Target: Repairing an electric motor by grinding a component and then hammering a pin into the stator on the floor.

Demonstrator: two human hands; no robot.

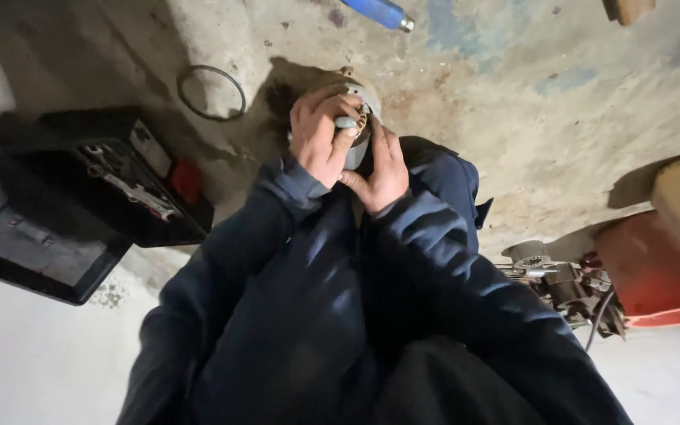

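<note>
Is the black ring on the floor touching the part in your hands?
No. The ring lies alone on the concrete, well left of the round metal part that both hands hold.

No packages, labels, signs or screens.

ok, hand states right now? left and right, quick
Left hand: closed over the round metal part, fingers curled on its top.
Right hand: pressed against the same part's side; closed or not cannot be told.

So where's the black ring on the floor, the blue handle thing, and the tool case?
Black ring (212,93), head view, on its top arc.
Blue handle (377,11), head view, mid-shaft.
Tool case (9,236), head view, left tray.
</note>
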